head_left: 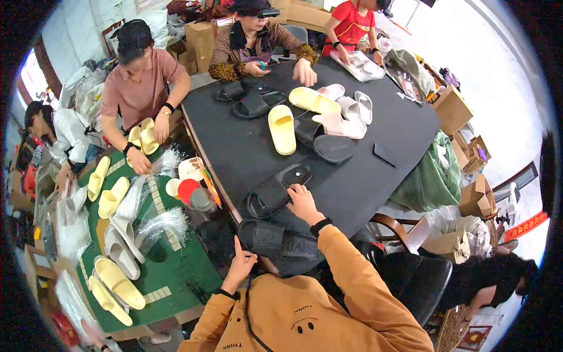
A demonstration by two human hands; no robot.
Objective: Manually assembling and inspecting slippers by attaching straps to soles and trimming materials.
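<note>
On the dark tabletop, my right hand (302, 204) lies palm down with its fingers spread, the tips touching the edge of a black slipper (267, 192). My left hand (239, 266) is at the near table edge, index finger stretched out and thumb apart, with nothing visible in it. Another black slipper (275, 242) with a ribbed strap lies between my hands, toe to the left. Beyond them are a yellow slipper (282, 130), a black pair (331, 148) and a cluster of yellow, pink and white slippers (343, 108).
A green table (176, 287) at left carries yellow and grey slippers, clear plastic bags and cups (189, 190). Co-workers work across and to the left. A dark flat item (385, 154) lies at right. A chair (410, 276) and cardboard boxes (476, 196) stand beside the table.
</note>
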